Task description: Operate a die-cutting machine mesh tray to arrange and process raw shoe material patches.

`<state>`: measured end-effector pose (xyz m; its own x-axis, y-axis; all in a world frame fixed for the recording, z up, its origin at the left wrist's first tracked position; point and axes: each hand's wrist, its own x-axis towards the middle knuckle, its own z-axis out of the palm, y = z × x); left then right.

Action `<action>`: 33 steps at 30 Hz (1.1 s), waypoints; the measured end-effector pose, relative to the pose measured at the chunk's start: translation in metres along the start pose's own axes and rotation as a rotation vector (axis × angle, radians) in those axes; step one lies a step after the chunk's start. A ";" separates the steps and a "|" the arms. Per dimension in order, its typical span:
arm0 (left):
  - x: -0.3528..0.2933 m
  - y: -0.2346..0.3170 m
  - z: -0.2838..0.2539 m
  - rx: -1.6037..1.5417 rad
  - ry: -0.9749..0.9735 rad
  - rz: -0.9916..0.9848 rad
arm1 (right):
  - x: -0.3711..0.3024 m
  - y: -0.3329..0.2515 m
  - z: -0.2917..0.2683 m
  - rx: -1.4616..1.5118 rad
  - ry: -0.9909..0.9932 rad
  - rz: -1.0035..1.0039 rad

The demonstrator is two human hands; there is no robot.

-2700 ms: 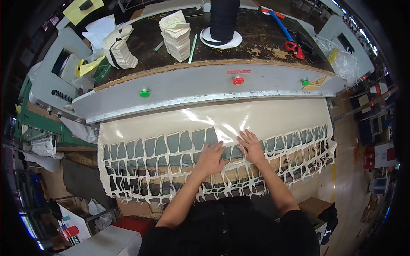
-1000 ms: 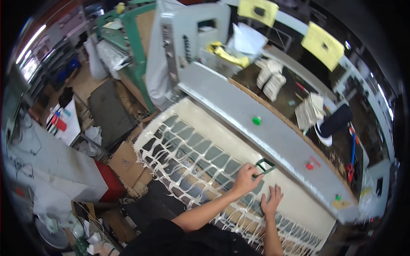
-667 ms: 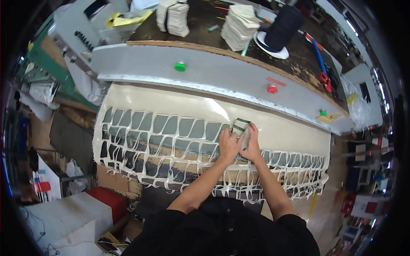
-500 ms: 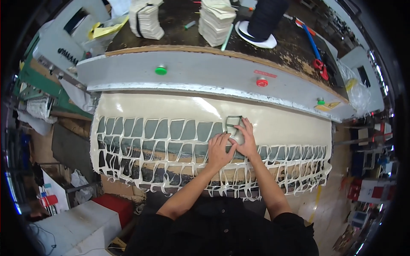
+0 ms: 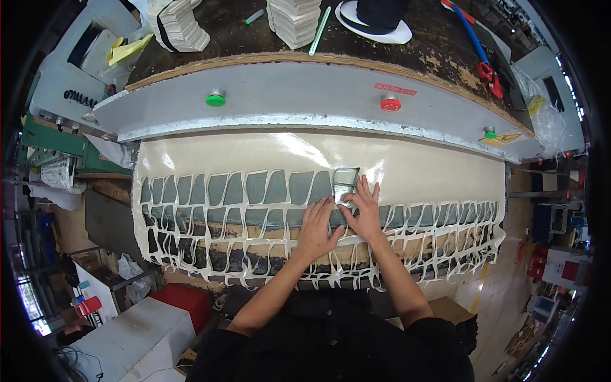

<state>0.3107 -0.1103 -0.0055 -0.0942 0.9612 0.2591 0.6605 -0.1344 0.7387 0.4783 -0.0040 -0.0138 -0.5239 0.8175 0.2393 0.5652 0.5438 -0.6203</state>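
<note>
A metal cutting die (image 5: 345, 181), a small four-sided frame with a crossbar, lies on a glossy cream sheet (image 5: 433, 169), beside the last hole of the upper row. Along its right side run the fingers of my right hand (image 5: 364, 215), with the thumb at its near edge, so that hand grips the die. My left hand (image 5: 316, 230) lies on the sheet, fingers stretched out and thumb apart. Its fingertips reach the die's near left corner. The near half of the sheet is a web of thin strips around rows of cut-out holes, showing a grey-green and brown surface below.
A grey machine beam (image 5: 299, 95) crosses beyond the sheet, bearing green buttons (image 5: 216, 97) and a red button (image 5: 390, 103). On the dark top behind stand stacks of cream pieces (image 5: 294, 22), a dark spool (image 5: 382, 16) and red-handled scissors (image 5: 489, 77). A grey cabinet (image 5: 140, 331) is at lower left.
The view has shifted slightly. My left hand has eased back from the die, its thumb moving away from the right thumb. My right hand remains at the die, which now shows more fully.
</note>
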 end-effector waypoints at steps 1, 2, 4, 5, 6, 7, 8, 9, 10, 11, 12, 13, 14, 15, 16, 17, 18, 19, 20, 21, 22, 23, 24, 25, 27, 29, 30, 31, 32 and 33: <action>0.000 0.001 -0.002 0.012 -0.024 0.007 | 0.001 -0.002 -0.001 -0.002 0.010 0.003; 0.000 0.002 -0.004 0.012 -0.027 0.004 | -0.001 -0.003 0.000 0.000 0.008 0.006; -0.001 0.004 -0.005 -0.010 -0.039 -0.010 | -0.006 -0.003 0.001 0.007 0.013 0.024; -0.002 0.005 -0.006 -0.011 -0.042 -0.011 | -0.008 -0.003 0.003 0.007 0.013 0.028; -0.003 0.005 -0.007 0.003 -0.053 -0.019 | -0.009 -0.003 0.005 0.002 0.017 0.023; -0.004 0.005 -0.008 0.017 -0.064 -0.026 | -0.010 -0.004 0.006 -0.004 0.021 0.019; -0.004 0.005 -0.008 0.016 -0.067 -0.026 | -0.011 -0.003 0.006 -0.004 0.021 0.022; -0.003 0.004 -0.008 0.021 -0.067 -0.023 | -0.009 -0.003 0.008 -0.009 0.027 0.003; -0.003 0.002 -0.009 0.025 -0.068 -0.021 | -0.007 -0.003 0.008 -0.014 0.034 -0.015; -0.003 0.001 -0.009 0.025 -0.069 -0.018 | -0.007 -0.003 0.009 -0.015 0.036 -0.014; -0.003 0.000 -0.008 0.022 -0.064 -0.015 | -0.007 -0.002 0.009 -0.020 0.027 -0.014; -0.003 0.000 -0.008 0.019 -0.058 -0.012 | -0.008 -0.001 0.010 -0.025 0.018 -0.014; -0.003 0.000 -0.008 0.019 -0.061 -0.009 | -0.009 0.000 0.011 -0.026 0.021 -0.011; -0.003 -0.001 -0.008 0.023 -0.055 -0.008 | -0.009 -0.001 0.012 -0.032 0.023 -0.015; -0.003 -0.001 -0.008 0.026 -0.049 -0.008 | -0.010 -0.001 0.012 -0.038 0.026 -0.018; -0.003 -0.001 -0.007 0.026 -0.051 -0.005 | -0.010 -0.001 0.013 -0.039 0.029 -0.016; -0.003 -0.001 -0.007 0.021 -0.048 -0.007 | -0.010 0.000 0.013 -0.041 0.033 -0.022; -0.003 -0.001 -0.007 0.016 -0.045 -0.009 | -0.011 0.001 0.013 -0.044 0.037 -0.028; -0.003 -0.001 -0.006 0.015 -0.047 -0.005 | -0.012 0.001 0.013 -0.046 0.040 -0.025; -0.003 -0.001 -0.006 0.011 -0.038 -0.009 | -0.011 0.001 0.014 -0.035 0.043 -0.032; -0.003 -0.002 -0.006 0.008 -0.029 -0.014 | -0.011 0.001 0.014 -0.024 0.047 -0.038; -0.004 -0.003 -0.006 0.007 -0.030 -0.010 | -0.011 0.001 0.014 -0.025 0.050 -0.037; -0.004 -0.003 -0.006 0.001 -0.027 -0.015 | -0.011 0.001 0.013 -0.014 0.049 -0.039; -0.004 -0.002 -0.006 -0.005 -0.024 -0.021 | -0.011 0.000 0.013 -0.002 0.048 -0.042; -0.005 -0.003 -0.007 -0.009 -0.019 -0.023 | -0.010 -0.001 0.012 -0.009 0.041 -0.042; -0.006 -0.004 -0.007 -0.014 -0.014 -0.025 | -0.010 -0.002 0.012 -0.016 0.034 -0.044; -0.005 -0.004 -0.007 -0.015 -0.013 -0.022 | -0.010 -0.002 0.012 -0.031 0.028 -0.044; -0.004 -0.004 -0.007 -0.016 -0.012 -0.019 | -0.010 -0.002 0.013 -0.047 0.021 -0.045; -0.004 -0.004 -0.008 -0.016 -0.012 -0.019 | -0.010 -0.002 0.013 -0.047 0.022 -0.045; -0.002 -0.002 -0.007 -0.016 -0.019 -0.020 | -0.010 0.000 0.012 -0.049 0.030 -0.045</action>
<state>0.3039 -0.1139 -0.0032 -0.0933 0.9682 0.2323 0.6464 -0.1186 0.7537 0.4756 -0.0150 -0.0253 -0.5307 0.7970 0.2883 0.5728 0.5880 -0.5711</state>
